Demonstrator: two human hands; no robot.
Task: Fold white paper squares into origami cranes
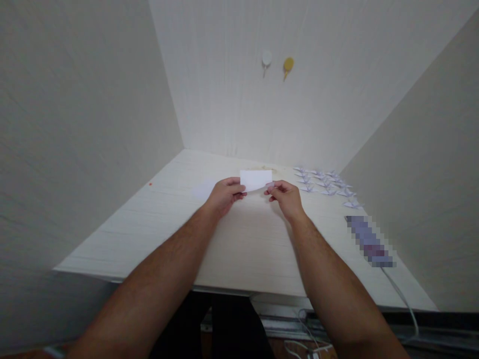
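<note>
A small white sheet of paper [256, 179] is held up above the table between my two hands. My left hand [226, 193] pinches its left edge, thumb in front and fingers behind. At the lower right corner my right hand [285, 195] grips the paper between thumb and fingers, and that corner looks bent or curled. Left of my left hand lies more white paper [202, 189], flat on the table. Several folded white paper cranes [324, 180] stand in rows to the right, beyond my right hand.
A pixelated flat device [369, 242] lies near the right edge of the white table [247, 254], with a cable [402, 296] running off the front. Walls enclose the left, back and right. On the back wall are a white hook [266, 59] and a yellow hook [288, 65].
</note>
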